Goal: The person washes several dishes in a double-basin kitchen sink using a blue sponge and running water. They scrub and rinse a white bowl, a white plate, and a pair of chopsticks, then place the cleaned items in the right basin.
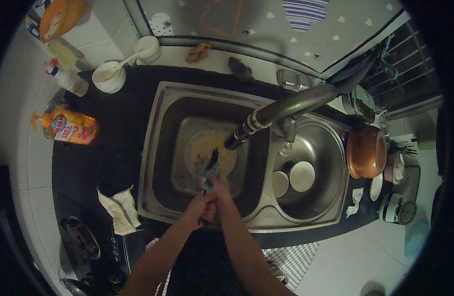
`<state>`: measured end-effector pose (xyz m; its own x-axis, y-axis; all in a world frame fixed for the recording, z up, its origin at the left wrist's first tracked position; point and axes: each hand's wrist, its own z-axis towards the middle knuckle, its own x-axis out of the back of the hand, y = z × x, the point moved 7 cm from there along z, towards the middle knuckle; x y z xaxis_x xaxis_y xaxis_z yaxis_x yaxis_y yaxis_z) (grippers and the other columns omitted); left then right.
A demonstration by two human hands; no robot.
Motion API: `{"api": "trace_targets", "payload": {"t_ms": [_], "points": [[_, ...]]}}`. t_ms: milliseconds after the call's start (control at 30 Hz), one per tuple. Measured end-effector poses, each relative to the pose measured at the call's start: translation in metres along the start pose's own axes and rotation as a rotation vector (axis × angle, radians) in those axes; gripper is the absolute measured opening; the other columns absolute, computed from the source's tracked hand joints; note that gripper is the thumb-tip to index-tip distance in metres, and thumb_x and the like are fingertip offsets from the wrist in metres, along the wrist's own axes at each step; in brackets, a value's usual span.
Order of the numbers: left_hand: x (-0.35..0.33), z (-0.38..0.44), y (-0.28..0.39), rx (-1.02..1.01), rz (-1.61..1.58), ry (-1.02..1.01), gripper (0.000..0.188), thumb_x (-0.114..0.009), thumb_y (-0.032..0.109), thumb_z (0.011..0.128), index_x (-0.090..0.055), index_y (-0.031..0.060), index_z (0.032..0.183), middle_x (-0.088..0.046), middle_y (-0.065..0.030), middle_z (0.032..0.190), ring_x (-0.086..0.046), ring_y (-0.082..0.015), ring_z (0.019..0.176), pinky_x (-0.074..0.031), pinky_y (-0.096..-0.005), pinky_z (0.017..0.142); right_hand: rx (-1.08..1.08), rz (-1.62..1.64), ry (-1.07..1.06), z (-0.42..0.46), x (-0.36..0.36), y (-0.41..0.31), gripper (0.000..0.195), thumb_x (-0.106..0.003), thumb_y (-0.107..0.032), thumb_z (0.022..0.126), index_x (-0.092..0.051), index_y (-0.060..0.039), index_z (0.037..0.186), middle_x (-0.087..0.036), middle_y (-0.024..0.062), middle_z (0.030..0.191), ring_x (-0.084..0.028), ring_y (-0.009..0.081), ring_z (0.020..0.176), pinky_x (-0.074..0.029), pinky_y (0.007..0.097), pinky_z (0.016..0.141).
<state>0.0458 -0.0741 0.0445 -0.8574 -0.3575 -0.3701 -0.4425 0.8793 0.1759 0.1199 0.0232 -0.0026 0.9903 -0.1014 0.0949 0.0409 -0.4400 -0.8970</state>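
Both hands meet over the front part of the large left basin of a steel double sink [147, 148]. My right hand [220, 187] is closed on a bluish cloth [203, 177], which touches a dark, long utensil part [213, 159]. Close beside it, my left hand [203, 209] has its fingers curled around something dark, perhaps the utensil's handle; the fingers hide most of it. Under the cloth, at the basin's bottom, lies a round vessel or plate with yellowish, murky content [197, 148]. The tap spout [238, 138] hangs just above and to the right.
Two pale dishes [302, 176] lie in the round right basin. On the left counter stand an orange pump bottle [73, 127], a white bottle [73, 82] and a white bowl [110, 83], with a folded cloth [121, 212] nearer. A copper-coloured basin [363, 151] stands at the right.
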Motion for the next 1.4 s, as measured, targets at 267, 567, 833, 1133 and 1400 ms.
{"api": "trace_targets", "payload": {"t_ms": [267,567,833,1133,1400], "points": [[-0.04,-0.014,-0.028,-0.011,0.14,-0.165,0.023,-0.045,0.034,0.086,-0.04,0.0126,0.079,-0.037,0.0014,0.055,-0.032,-0.0087,0.039,-0.023,-0.0233,0.032,-0.264,0.355,-0.115,0.057,0.035,0.027,0.025,-0.055,-0.022,0.079,-0.055,-0.0007,0.091,-0.057,0.0123,0.081,-0.057,0.0225,0.065,-0.045,0.0363,0.048],[-0.014,-0.004,-0.006,-0.173,0.192,-0.023,0.026,-0.046,0.032,0.086,-0.044,0.0097,0.072,-0.045,-0.001,0.058,-0.039,-0.0103,0.042,-0.028,-0.0248,0.034,0.349,-0.315,-0.026,-0.017,0.012,-0.019,0.035,-0.049,-0.032,0.083,-0.055,-0.0006,0.098,-0.058,0.0146,0.079,-0.055,0.0255,0.069,-0.045,0.037,0.064],[0.012,-0.036,0.064,-1.176,1.463,0.098,0.019,-0.055,0.021,0.08,-0.058,0.0048,0.088,-0.057,-0.0093,0.079,-0.055,-0.0245,0.075,-0.045,-0.0358,0.067,0.188,-0.721,-0.587,-0.026,0.001,-0.043,0.028,-0.055,-0.026,0.076,-0.06,0.0012,0.082,-0.06,0.0185,0.077,-0.058,0.0334,0.077,-0.046,0.0403,0.066],[-0.056,-0.064,0.097,-0.799,2.213,-0.1,0.023,-0.053,0.023,0.079,-0.051,0.0027,0.09,-0.056,-0.0185,0.081,-0.055,-0.0312,0.08,-0.044,-0.0405,0.069,0.396,-1.163,-1.053,-0.057,0.023,-0.105,0.024,-0.052,-0.025,0.076,-0.057,-0.0046,0.087,-0.06,0.0147,0.074,-0.06,0.0313,0.068,-0.048,0.0426,0.064],[-0.053,-0.053,0.087,-0.675,1.734,-0.24,0.031,-0.043,0.03,0.088,-0.051,0.0008,0.08,-0.055,-0.0189,0.069,-0.054,-0.0334,0.062,-0.043,-0.0404,0.055,0.46,-1.074,-0.719,-0.006,0.159,-0.117,0.033,-0.052,-0.033,0.079,-0.056,-0.0099,0.102,-0.06,0.0146,0.083,-0.06,0.027,0.075,-0.047,0.041,0.067]]}}
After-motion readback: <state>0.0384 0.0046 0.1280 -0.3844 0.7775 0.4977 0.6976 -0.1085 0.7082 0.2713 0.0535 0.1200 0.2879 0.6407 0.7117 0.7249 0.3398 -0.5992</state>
